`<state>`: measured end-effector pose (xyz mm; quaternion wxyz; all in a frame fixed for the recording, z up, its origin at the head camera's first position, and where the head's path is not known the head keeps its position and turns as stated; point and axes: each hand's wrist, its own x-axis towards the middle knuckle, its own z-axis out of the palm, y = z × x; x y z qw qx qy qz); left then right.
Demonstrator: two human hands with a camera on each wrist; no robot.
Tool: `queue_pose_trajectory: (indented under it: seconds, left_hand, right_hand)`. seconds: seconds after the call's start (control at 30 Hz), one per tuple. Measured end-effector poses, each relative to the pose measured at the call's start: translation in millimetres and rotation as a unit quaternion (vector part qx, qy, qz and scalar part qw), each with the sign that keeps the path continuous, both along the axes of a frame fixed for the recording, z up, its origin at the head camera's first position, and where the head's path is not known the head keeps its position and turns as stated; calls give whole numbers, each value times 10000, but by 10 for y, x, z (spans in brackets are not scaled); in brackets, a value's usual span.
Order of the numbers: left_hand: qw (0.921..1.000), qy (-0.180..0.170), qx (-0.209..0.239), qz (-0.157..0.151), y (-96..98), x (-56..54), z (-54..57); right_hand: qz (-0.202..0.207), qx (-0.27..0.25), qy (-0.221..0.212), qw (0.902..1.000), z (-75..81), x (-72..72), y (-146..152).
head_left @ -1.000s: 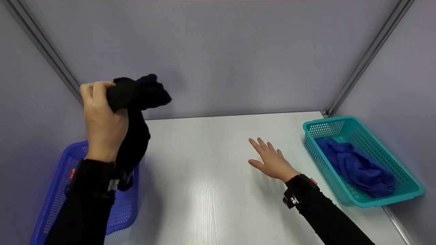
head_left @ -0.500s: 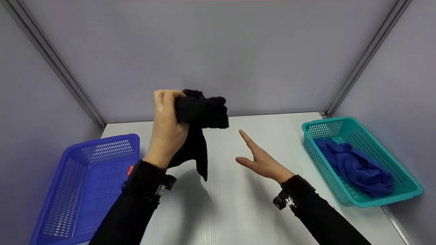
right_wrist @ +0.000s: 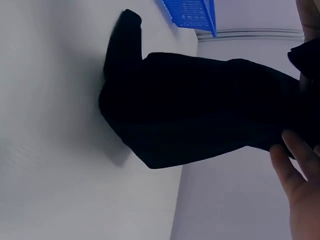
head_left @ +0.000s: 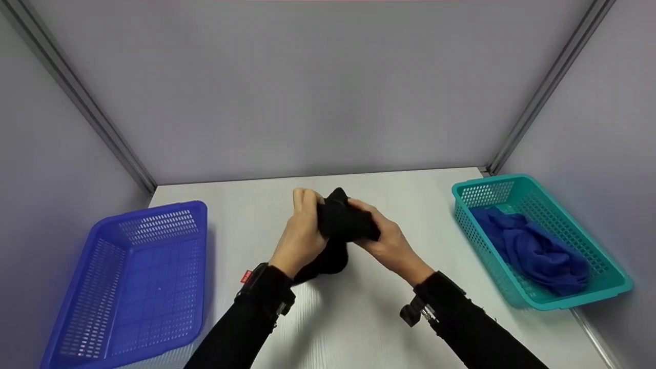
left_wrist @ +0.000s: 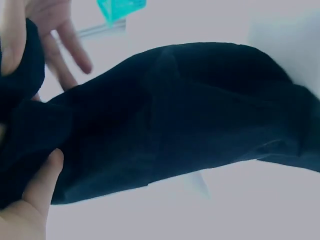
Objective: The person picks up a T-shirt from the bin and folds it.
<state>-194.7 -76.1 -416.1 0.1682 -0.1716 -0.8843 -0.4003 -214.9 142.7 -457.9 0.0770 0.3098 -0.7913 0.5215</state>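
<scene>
"Where is the black cloth (head_left: 346, 220)?"

"Over the table (head_left: 246, 220), between the two hands. The left hand (head_left: 300, 238) has its grip clenched on the bunched upper part."

"And the right hand (head_left: 387, 246)?"

"At the bundle's other end, fingers above and thumb below in the head view. Both wrist views show spread fingers there, so I can't tell whether that grip is grasping or merely touching."

"What do the wrist views add?"

"The long hanging length, mostly covered by the left hand and wrist from above. The right one also shows a narrow flap (right_wrist: 124, 45) sticking out at the lower end."

"And the head view alone?"

"The blue cloth (head_left: 546, 259) lying in the teal basket (head_left: 569, 225). The left wrist catches only a teal corner; the right, a cut-off piece of the blue basket (head_left: 154, 297)."

"Anything unclear?"

"The folds sink into solid black. The left wrist view crops the hanging end, and whether it touches the table I can't tell."
</scene>
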Motion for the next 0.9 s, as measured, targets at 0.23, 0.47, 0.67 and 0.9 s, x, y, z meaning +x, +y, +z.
queue_pose_trajectory:
  seconds: [0.23,0.47,0.67,0.9]
  left_hand:
    - [9954,-696,-298,-589,-75,22,-226]
    - [9907,-513,-1020,-734,-107,101,-396]
    - [9896,131,-1133,-877,-62,181,-453]
    - [9825,559,-1297,-1210,67,314,-492]
  right_hand:
    - [-1261,374,-114,9912,-196,23,95]
    - [-1947,787,-981,9728,-371,-7,185]
    - [-2155,844,-1595,9597,-397,13,237]
    - [-744,-993,-3020,9452,-257,75,258]
